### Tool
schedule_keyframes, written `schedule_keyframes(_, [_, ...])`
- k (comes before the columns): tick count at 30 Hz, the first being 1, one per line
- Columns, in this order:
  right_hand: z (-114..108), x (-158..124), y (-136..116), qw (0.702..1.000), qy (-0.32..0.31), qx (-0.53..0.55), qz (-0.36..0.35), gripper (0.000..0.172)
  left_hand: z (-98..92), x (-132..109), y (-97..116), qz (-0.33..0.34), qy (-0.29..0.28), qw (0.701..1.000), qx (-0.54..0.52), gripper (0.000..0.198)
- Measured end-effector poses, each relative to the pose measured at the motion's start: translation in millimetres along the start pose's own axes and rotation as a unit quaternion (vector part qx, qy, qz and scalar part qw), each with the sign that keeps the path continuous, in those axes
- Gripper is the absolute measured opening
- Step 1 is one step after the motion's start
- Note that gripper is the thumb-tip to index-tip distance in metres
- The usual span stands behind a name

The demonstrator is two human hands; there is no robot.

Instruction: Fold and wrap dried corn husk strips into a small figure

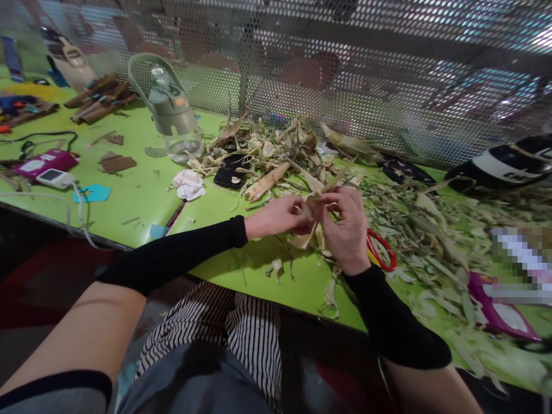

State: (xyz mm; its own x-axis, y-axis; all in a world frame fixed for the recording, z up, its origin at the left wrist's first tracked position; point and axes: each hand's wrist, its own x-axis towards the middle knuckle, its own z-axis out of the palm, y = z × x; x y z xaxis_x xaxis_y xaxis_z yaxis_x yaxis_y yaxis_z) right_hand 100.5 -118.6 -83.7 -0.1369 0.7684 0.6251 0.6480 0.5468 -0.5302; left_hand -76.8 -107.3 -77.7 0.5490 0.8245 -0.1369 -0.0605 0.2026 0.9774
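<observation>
Both my hands meet above the green table point(142, 190), each in a black sleeve. My left hand point(280, 215) pinches one end of a pale dry leaf strip point(317, 198). My right hand point(347, 230) curls its fingers round the other part of the same strip, with more pale strips hanging beneath the hands. Red-handled scissors point(383, 250) lie on the table just right of my right hand. A heap of dry leaves and husks point(276, 152) lies behind the hands.
A lidded water jug point(170, 112) stands at the back left, a black phone point(230, 172) and crumpled tissue point(188, 185) near the heap. Leaf scraps point(431, 230) cover the right side. A perforated metal screen point(345, 69) closes the far edge. A pink box point(43, 163) lies left.
</observation>
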Motion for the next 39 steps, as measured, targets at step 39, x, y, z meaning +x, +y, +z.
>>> schedule_keyframes(39, [4,2,1,0.988,-0.020,0.082,0.130,0.028,10.4,-7,9,-0.046,0.036,0.989,-0.133,0.016])
